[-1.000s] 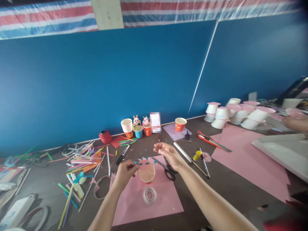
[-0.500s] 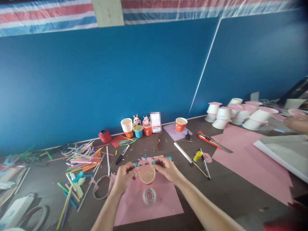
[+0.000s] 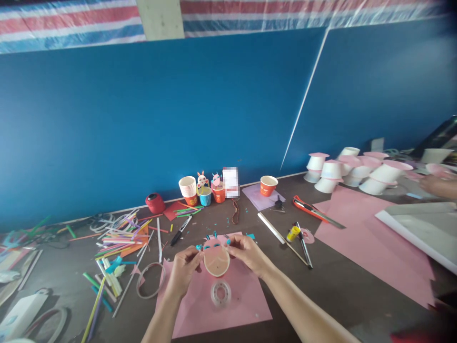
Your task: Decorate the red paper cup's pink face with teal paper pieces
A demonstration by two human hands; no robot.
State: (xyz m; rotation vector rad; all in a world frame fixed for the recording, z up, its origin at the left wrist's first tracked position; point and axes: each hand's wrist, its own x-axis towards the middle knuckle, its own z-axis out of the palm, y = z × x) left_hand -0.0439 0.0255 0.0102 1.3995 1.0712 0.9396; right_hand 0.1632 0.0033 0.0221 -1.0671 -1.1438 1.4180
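A paper cup (image 3: 216,263) with a pink paper face, blue eye shapes and blue antennae stands between my hands over a pink sheet (image 3: 246,305). My left hand (image 3: 188,267) is closed, its fingertips pinching the blue piece at the left side of the face. On the other side, my right hand (image 3: 245,252) pinches a matching blue piece at the face's right edge. A clear tape roll (image 3: 220,294) lies on the pink sheet just in front of the cup.
Straws (image 3: 121,238) and a tape ring (image 3: 150,280) lie left. Behind are stacked cups (image 3: 188,186) and an orange cup (image 3: 268,186). Rightward lie a yellow glue bottle (image 3: 293,233), a red cutter (image 3: 310,209), pink sheets (image 3: 367,238), white-pink cups (image 3: 330,176) and another person's hand (image 3: 439,186).
The view has shifted slightly. My left hand has moved a little left and down from the face, still pinching at the blue side piece. The right hand is nearly unchanged.
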